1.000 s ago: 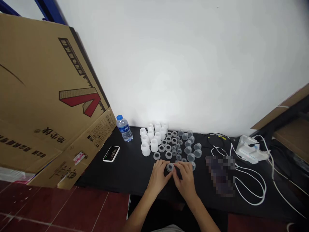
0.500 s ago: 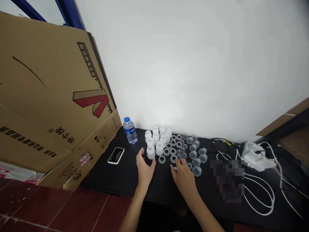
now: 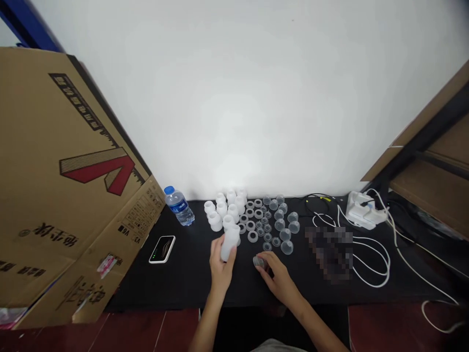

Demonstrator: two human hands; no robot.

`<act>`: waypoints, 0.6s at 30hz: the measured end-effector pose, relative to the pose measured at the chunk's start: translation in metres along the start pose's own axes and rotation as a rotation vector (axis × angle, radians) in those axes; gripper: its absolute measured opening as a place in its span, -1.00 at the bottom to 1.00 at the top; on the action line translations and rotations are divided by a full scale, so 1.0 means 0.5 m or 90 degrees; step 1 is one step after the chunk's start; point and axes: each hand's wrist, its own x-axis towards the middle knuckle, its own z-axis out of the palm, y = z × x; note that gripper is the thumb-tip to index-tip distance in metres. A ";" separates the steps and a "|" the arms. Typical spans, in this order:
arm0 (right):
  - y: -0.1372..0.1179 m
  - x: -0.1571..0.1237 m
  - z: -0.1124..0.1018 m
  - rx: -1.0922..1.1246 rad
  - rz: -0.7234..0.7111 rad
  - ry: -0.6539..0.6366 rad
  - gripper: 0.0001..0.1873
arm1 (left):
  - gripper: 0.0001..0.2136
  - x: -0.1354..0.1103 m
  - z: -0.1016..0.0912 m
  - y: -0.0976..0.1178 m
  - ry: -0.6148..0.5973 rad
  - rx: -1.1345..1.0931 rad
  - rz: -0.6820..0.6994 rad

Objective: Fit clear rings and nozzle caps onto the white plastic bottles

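My left hand (image 3: pixel 219 261) is wrapped round a small white plastic bottle (image 3: pixel 230 243), held tilted just above the black table. My right hand (image 3: pixel 277 276) pinches a small translucent round piece (image 3: pixel 258 262) with ridged edges, partly hidden by the fingers. Behind the left hand, several more white bottles (image 3: pixel 215 222) stand grouped near the wall. To their right lie translucent rings (image 3: pixel 252 236), then small translucent discs with raised centres (image 3: pixel 267 246). Clear domed caps (image 3: pixel 287 247) lie at the right of the group.
A water bottle (image 3: pixel 179 206) with a blue cap and a white phone-like device (image 3: pixel 162 249) are on the left, near a large cardboard box (image 3: pixel 84 210). On the right are a blurred patch (image 3: pixel 331 252), white cables (image 3: pixel 379 283) and a white power strip (image 3: pixel 364 210).
My left hand has taken hold of a white bottle and lifted it towards me. The right hand has drawn back from the small parts with a translucent piece in it. The view has shifted right.
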 end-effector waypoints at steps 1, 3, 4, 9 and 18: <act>0.004 0.000 -0.002 0.029 0.017 0.023 -0.72 | -0.50 -0.010 0.011 0.001 -0.042 -0.063 -0.033; 0.012 0.004 -0.003 0.076 0.041 0.057 -0.70 | -0.50 -0.021 0.029 -0.002 -0.109 -0.166 -0.112; 0.016 0.006 -0.002 0.096 0.050 0.063 -0.70 | -0.51 -0.023 0.036 -0.004 -0.138 -0.196 -0.142; 0.034 0.008 0.003 0.196 0.069 0.046 -0.72 | -0.53 -0.009 0.042 -0.017 -0.187 -0.248 -0.205; 0.045 0.005 -0.016 0.360 0.204 0.208 -0.63 | -0.52 -0.012 0.043 -0.035 -0.074 -0.246 -0.212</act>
